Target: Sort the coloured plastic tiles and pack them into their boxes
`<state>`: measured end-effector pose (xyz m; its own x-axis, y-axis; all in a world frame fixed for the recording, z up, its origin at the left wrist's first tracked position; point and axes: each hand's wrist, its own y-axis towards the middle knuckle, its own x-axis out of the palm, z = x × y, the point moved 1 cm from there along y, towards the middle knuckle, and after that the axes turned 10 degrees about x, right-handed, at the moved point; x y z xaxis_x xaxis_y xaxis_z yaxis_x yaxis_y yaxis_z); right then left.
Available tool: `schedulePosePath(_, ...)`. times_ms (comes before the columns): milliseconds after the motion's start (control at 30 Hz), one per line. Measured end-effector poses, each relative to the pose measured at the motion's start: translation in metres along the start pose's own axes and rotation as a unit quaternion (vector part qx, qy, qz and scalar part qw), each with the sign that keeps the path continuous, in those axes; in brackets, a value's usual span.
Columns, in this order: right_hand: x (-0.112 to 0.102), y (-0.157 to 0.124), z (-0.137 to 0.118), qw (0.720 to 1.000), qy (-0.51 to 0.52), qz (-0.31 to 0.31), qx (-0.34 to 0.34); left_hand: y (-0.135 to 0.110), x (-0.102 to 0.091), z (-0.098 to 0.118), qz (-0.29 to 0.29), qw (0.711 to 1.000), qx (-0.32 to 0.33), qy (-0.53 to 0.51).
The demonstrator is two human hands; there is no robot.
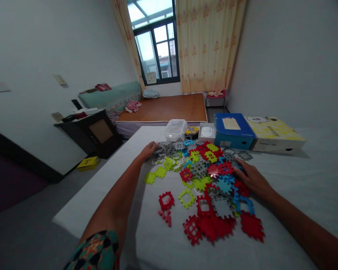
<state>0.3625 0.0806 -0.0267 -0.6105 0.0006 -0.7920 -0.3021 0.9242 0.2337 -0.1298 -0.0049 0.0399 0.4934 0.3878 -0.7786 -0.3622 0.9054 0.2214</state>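
Observation:
A heap of flat interlocking plastic tiles (205, 176) in red, blue, grey and lime green lies spread over a white table (163, 243). My left hand (148, 150) is stretched out to the far left edge of the heap, fingers flat on grey tiles (169, 149). My right hand (252, 179) lies palm down on the right side of the heap, fingers spread over blue and red tiles. Neither hand has a tile lifted.
At the table's far edge stand a clear plastic tub (175, 129), a small white box (207, 132), a blue box (233, 131) and a yellow box (273, 133). Beyond are a bed with a wooden mat (169, 108), a dark cabinet (95, 131), a window and curtains.

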Motion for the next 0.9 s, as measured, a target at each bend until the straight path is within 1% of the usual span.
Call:
schedulePosePath(67,0.000,-0.002,-0.003,1.000,-0.011,-0.015,-0.011,-0.003,0.014,0.002,-0.026,0.999,0.021,-0.031)
schedulePosePath(133,-0.002,-0.004,-0.004,0.999,-0.024,-0.026,-0.013,-0.010,0.023,0.005,-0.047,0.997,0.041,-0.051)
schedulePosePath(233,-0.004,-0.008,-0.008,0.998,-0.030,-0.038,-0.029,-0.025,0.027,0.012,-0.067,0.993,0.058,-0.074)
schedulePosePath(367,-0.005,-0.014,-0.014,0.998,-0.022,-0.044,-0.050,-0.044,0.029,0.030,-0.095,0.989,0.033,-0.105)
schedulePosePath(533,0.001,-0.022,-0.021,0.996,-0.011,-0.032,-0.082,-0.062,0.040,0.067,-0.103,0.977,0.000,-0.189)
schedulePosePath(633,0.004,-0.024,-0.022,0.996,-0.008,-0.027,-0.089,-0.071,0.051,0.094,-0.123,0.959,-0.028,-0.253)
schedulePosePath(700,0.006,-0.025,-0.022,0.995,-0.008,-0.025,-0.094,-0.077,0.058,0.111,-0.145,0.941,-0.043,-0.304)
schedulePosePath(800,0.008,-0.025,-0.022,0.994,-0.004,-0.021,-0.104,-0.084,0.065,0.134,-0.196,0.910,-0.053,-0.360)
schedulePosePath(900,0.008,-0.025,-0.022,0.994,0.007,-0.016,-0.105,-0.088,0.069,0.159,-0.236,0.893,-0.036,-0.382)
